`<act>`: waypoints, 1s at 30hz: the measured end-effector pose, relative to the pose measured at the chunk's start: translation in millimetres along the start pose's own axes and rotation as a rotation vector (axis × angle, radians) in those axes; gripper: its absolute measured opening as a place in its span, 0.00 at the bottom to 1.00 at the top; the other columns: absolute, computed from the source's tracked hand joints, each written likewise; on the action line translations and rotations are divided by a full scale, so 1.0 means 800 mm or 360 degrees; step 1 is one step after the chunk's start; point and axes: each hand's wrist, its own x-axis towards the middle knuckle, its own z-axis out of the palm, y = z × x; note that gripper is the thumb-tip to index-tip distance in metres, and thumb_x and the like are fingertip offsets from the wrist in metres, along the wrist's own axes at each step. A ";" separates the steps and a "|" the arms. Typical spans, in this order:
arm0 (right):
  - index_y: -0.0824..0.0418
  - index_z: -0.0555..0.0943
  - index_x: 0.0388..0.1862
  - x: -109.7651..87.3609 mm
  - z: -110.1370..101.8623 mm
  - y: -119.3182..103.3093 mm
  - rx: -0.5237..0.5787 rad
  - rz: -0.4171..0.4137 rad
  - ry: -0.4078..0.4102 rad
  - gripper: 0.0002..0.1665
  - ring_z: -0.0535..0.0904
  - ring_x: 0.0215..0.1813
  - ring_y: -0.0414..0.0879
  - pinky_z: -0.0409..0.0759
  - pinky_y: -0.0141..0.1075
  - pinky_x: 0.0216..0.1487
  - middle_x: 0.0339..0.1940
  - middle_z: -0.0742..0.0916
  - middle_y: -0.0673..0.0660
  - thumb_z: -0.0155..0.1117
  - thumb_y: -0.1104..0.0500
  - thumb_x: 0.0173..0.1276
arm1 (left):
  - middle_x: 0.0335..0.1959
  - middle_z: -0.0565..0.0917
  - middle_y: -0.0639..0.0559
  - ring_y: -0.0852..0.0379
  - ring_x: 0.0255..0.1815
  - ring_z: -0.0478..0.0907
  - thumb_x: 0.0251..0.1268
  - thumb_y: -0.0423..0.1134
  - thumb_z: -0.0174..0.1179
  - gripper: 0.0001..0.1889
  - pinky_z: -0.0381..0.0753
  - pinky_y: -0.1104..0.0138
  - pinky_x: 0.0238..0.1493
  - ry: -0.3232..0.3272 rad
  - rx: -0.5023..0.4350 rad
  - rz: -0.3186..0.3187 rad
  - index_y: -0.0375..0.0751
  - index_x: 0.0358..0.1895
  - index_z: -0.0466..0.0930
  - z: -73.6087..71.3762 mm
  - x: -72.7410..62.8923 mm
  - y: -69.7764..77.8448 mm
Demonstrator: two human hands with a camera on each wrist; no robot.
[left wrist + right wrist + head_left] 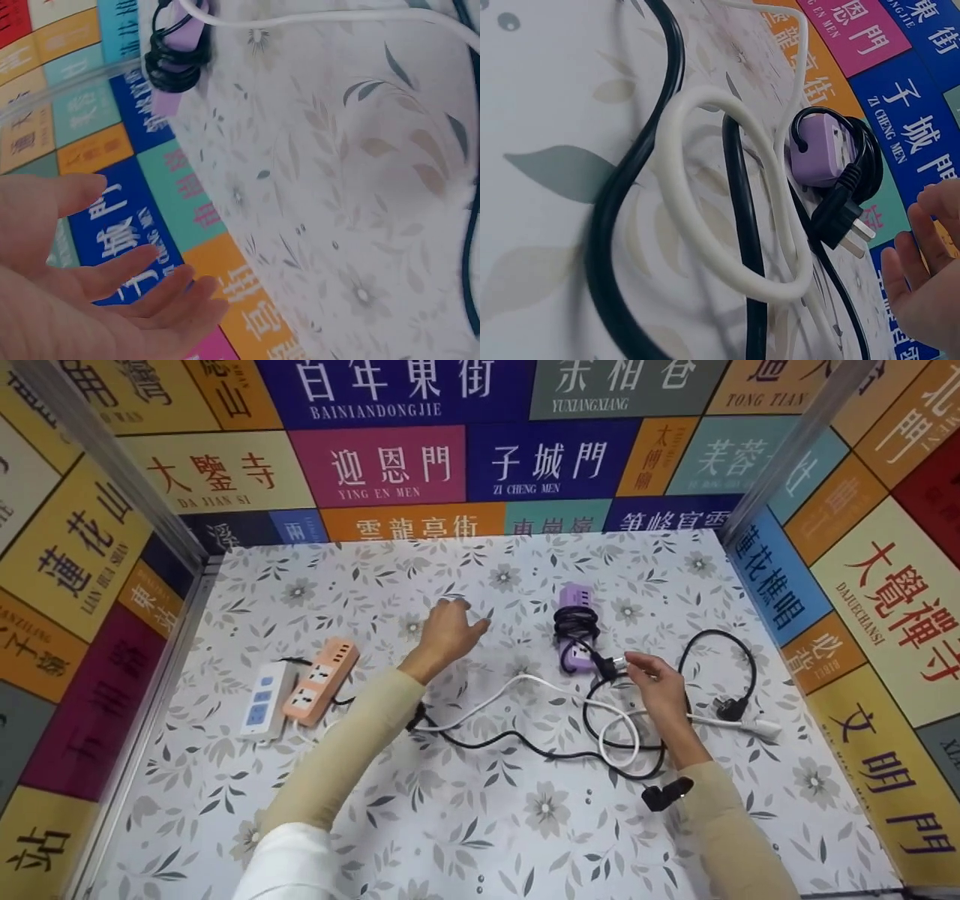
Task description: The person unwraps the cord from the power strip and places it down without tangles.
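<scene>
A purple power strip (pixel 574 595) lies right of centre with its black cord (pixel 576 624) wound around it. Its black plug (pixel 609 666) sticks out on the near right side, metal prongs showing, and appears closer in the right wrist view (pixel 836 216). My right hand (pixel 661 690) is beside the prongs, fingers loosely bent; the right wrist view shows a gap between its fingertips and the plug. To the left of the strip, my left hand (pixel 448 636) hovers over the tabletop with relaxed, spread fingers and holds nothing.
An orange power strip (pixel 321 684) and a white power strip (pixel 264 701) lie side by side at left. A white cord (pixel 480 701) and black cord (pixel 517 739) loop across the middle. Another black plug (pixel 729 708) and white plug (pixel 763 727) lie at right. Printed walls surround the table.
</scene>
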 end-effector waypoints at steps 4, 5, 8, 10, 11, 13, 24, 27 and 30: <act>0.61 0.83 0.59 0.010 0.003 0.003 -0.0038 -0.0063 -0.0006 0.18 0.79 0.50 0.35 0.76 0.19 0.46 0.59 0.85 0.61 0.63 0.59 0.72 | 0.58 0.81 0.36 0.40 0.60 0.79 0.70 0.53 0.59 0.28 0.79 0.51 0.63 -0.0032 0.0001 0.0054 0.33 0.61 0.77 0.027 0.025 0.032; 0.61 0.82 0.60 0.013 0.003 0.003 -0.0052 -0.0081 -0.0021 0.18 0.80 0.53 0.39 0.76 0.20 0.47 0.60 0.84 0.62 0.63 0.60 0.72 | 0.57 0.81 0.37 0.41 0.59 0.79 0.70 0.54 0.59 0.28 0.79 0.52 0.62 -0.0037 -0.0008 0.0060 0.33 0.61 0.77 0.034 0.030 0.039; 0.61 0.81 0.62 0.021 0.003 0.004 -0.0135 -0.0098 -0.0080 0.20 0.78 0.62 0.50 0.75 0.23 0.52 0.63 0.81 0.63 0.62 0.59 0.73 | 0.58 0.81 0.36 0.41 0.60 0.79 0.71 0.54 0.58 0.29 0.79 0.52 0.63 -0.0034 -0.0031 0.0058 0.33 0.62 0.76 0.056 0.045 0.058; 0.61 0.78 0.65 0.025 0.001 0.005 -0.0166 -0.0073 -0.0127 0.22 0.75 0.67 0.54 0.74 0.29 0.58 0.66 0.79 0.62 0.61 0.58 0.74 | 0.59 0.80 0.36 0.41 0.60 0.79 0.71 0.54 0.56 0.29 0.79 0.53 0.63 -0.0019 -0.0082 0.0057 0.33 0.63 0.75 0.072 0.057 0.069; 0.60 0.78 0.66 0.027 0.001 0.005 -0.0175 -0.0049 -0.0149 0.23 0.73 0.68 0.55 0.73 0.33 0.60 0.67 0.78 0.62 0.61 0.58 0.74 | 0.59 0.80 0.36 0.41 0.60 0.79 0.72 0.54 0.56 0.29 0.79 0.54 0.63 -0.0010 -0.0115 0.0057 0.33 0.64 0.74 0.079 0.062 0.073; 0.60 0.76 0.68 0.029 0.000 0.005 -0.0162 0.0001 -0.0190 0.25 0.71 0.71 0.57 0.72 0.40 0.65 0.69 0.76 0.63 0.61 0.57 0.74 | 0.60 0.79 0.36 0.42 0.61 0.78 0.73 0.53 0.54 0.30 0.78 0.55 0.65 -0.0017 -0.0183 0.0049 0.33 0.66 0.72 0.092 0.070 0.081; 0.62 0.69 0.73 0.031 0.003 0.012 -0.0159 0.0065 -0.0349 0.32 0.77 0.60 0.50 0.75 0.36 0.57 0.65 0.78 0.69 0.63 0.58 0.72 | 0.65 0.76 0.34 0.45 0.68 0.74 0.74 0.52 0.55 0.35 0.72 0.60 0.71 -0.0153 -0.0546 -0.0128 0.31 0.73 0.61 0.152 0.091 0.090; 0.63 0.69 0.73 0.033 0.009 0.015 -0.0209 0.0037 -0.0372 0.33 0.79 0.57 0.50 0.76 0.28 0.49 0.61 0.80 0.69 0.65 0.60 0.70 | 0.68 0.74 0.33 0.44 0.71 0.71 0.72 0.52 0.57 0.37 0.70 0.60 0.73 -0.0180 -0.0641 -0.0151 0.31 0.74 0.59 0.167 0.087 0.087; 0.63 0.70 0.72 0.034 0.013 0.018 -0.0256 0.0020 -0.0389 0.33 0.80 0.55 0.49 0.76 0.25 0.45 0.59 0.81 0.68 0.66 0.61 0.69 | 0.71 0.71 0.33 0.44 0.74 0.68 0.72 0.52 0.57 0.40 0.67 0.60 0.76 -0.0221 -0.0690 -0.0149 0.30 0.76 0.54 0.177 0.082 0.087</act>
